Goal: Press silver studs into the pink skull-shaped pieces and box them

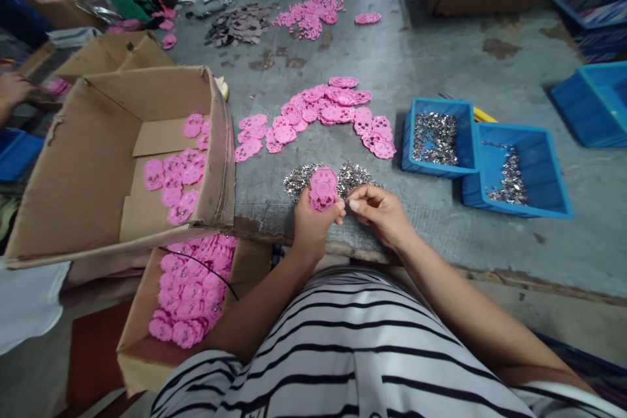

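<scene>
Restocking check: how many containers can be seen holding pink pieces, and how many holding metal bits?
Cardboard boxes holding pink pieces: 2
Blue trays holding metal bits: 2
Total: 4

Four cardboard boxes [98, 163] are in view, two of them holding pink pieces [171, 173]. Three blue trays [441, 104] stand on the worktop [441, 59], two with silver metal parts [435, 138]. Two loose heaps [298, 177] of such parts lie there. The pink pieces run to dozens, too many to count. One pink piece [323, 188] sits in the left hand [311, 222].
</scene>
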Tool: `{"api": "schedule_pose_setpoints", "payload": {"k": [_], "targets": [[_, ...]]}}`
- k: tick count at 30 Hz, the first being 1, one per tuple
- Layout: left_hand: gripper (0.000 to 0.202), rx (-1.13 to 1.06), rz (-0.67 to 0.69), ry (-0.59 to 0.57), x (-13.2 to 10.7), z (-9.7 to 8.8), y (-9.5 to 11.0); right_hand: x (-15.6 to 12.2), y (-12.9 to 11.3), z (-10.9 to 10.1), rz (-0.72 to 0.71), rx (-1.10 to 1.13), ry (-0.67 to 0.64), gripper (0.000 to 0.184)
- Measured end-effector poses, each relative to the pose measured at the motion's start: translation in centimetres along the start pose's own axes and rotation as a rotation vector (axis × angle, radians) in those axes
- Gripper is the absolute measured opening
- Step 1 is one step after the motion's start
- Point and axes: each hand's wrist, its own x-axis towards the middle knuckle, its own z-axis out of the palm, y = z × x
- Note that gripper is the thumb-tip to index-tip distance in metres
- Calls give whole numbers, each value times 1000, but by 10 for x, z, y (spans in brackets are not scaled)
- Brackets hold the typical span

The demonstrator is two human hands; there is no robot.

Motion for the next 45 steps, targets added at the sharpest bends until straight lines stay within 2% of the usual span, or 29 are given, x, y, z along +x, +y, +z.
{"api": "schedule_pose_setpoints", "payload": {"k": [4, 7, 11, 14, 18, 21, 28, 31, 37, 45], "targets": [[33, 28, -7, -43, 0, -2, -3, 0, -4, 1, -16, -31, 23, 37], [36, -67, -32, -103, 1, -7, -3, 0, -5, 0, -8, -37, 59, 31], [40, -187, -58, -156, 4, -16, 0, 1, -4, -2, -70, -73, 101, 25], [36, -254, -72, -248, 4, -24, 2, 1, -3, 0, -102, -86, 143, 21], [57, -368, -108, -334, 2, -31, 2, -2, -5, 5, -124, -70, 172, 16], [61, -373, -38, -356, 3, -33, -5, -5, -9, 10, -141, -60, 167, 16], [53, -161, 310, -376, 6, -34, -21, -13, -15, 25, -195, -89, 116, 21], [51, -86, 400, -369, 6, -34, -21, -14, -15, 28, -180, -98, 126, 20], [53, -3, 420, -328, 6, -35, -22, -11, -12, 28, -180, -71, 132, 19], [50, -56, 375, -409, 5, -36, -21, -6, -15, 18, -222, -188, 121, 15]]}}
